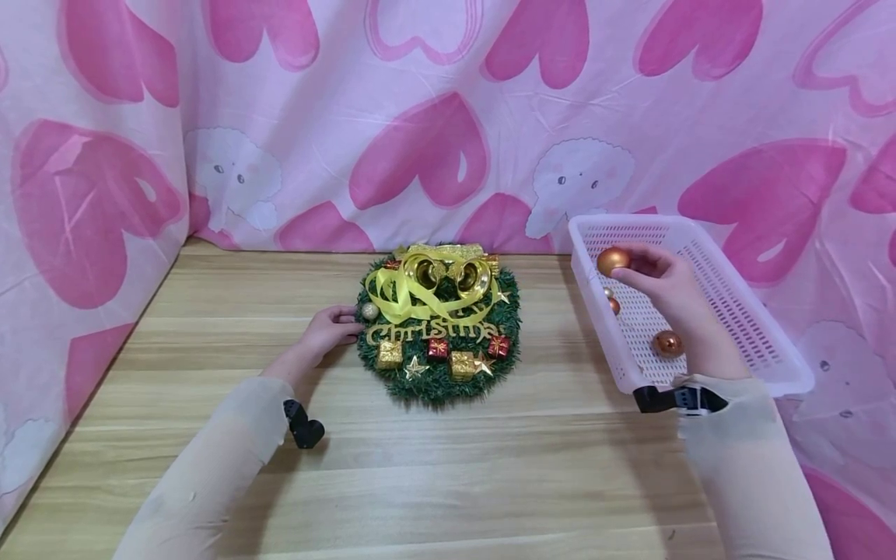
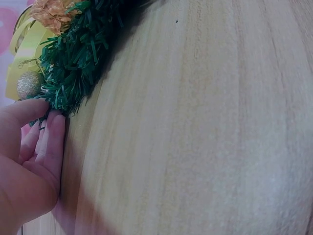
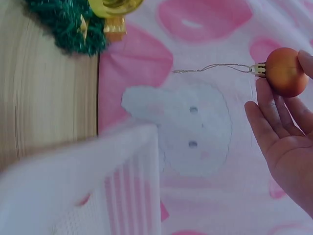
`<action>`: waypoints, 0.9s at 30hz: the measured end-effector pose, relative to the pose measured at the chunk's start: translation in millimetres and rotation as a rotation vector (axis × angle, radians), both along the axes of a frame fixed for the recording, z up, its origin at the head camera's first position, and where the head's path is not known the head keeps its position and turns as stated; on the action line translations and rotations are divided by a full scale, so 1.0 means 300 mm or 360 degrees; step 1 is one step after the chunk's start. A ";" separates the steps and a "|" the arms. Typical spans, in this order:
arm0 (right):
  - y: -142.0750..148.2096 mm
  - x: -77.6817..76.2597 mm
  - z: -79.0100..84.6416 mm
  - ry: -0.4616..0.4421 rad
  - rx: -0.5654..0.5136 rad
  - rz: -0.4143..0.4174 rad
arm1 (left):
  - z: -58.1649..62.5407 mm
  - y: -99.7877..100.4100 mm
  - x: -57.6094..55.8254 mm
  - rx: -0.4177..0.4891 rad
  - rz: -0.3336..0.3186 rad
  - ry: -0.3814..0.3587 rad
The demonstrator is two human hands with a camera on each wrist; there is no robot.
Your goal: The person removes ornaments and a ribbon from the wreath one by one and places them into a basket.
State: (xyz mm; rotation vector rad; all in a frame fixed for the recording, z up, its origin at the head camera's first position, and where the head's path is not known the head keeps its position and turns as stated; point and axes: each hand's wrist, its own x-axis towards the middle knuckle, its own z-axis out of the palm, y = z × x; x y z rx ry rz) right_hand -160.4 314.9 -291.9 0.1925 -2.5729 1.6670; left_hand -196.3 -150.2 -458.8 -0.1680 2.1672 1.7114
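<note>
A green Christmas wreath (image 1: 437, 393) lies on the table, dressed with yellow ribbon, gold bells, small gift boxes, stars and gold "Christmas" lettering. My left hand (image 1: 325, 334) is at its left edge. In the left wrist view the thumb and fingers pinch the wreath's greenery (image 2: 68, 73) beside a silver glitter ball (image 2: 30, 84). Over the white plastic basket (image 1: 595, 330), my right hand (image 1: 665, 284) holds an orange-gold ball ornament (image 1: 613, 261) between thumb and fingers. The right wrist view shows its gold cap and a thin hanging string (image 3: 220, 66) stretching away from it.
Inside the basket lie a shiny copper ball (image 1: 668, 343) and smaller balls (image 1: 613, 306) near its left wall. The wooden table (image 1: 490, 474) meets a pink heart-patterned cloth (image 1: 420, 155) at the back and sides.
</note>
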 end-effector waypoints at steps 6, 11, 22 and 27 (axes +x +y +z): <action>0.084 0.015 -0.014 0.0021 -0.0106 -0.0119 | 0.001 -0.003 -0.002 -0.0019 -0.0019 0.0004; 0.146 0.035 -0.042 0.0023 -0.0027 -0.0225 | -0.002 -0.002 0.000 -0.0013 -0.0018 0.0013; 0.227 0.063 -0.105 -0.0103 0.0122 -0.0250 | -0.005 -0.005 -0.002 0.0007 -0.0001 0.0022; 0.252 0.075 -0.131 -0.0104 0.0019 -0.0210 | -0.006 -0.005 -0.002 0.0026 0.0004 0.0025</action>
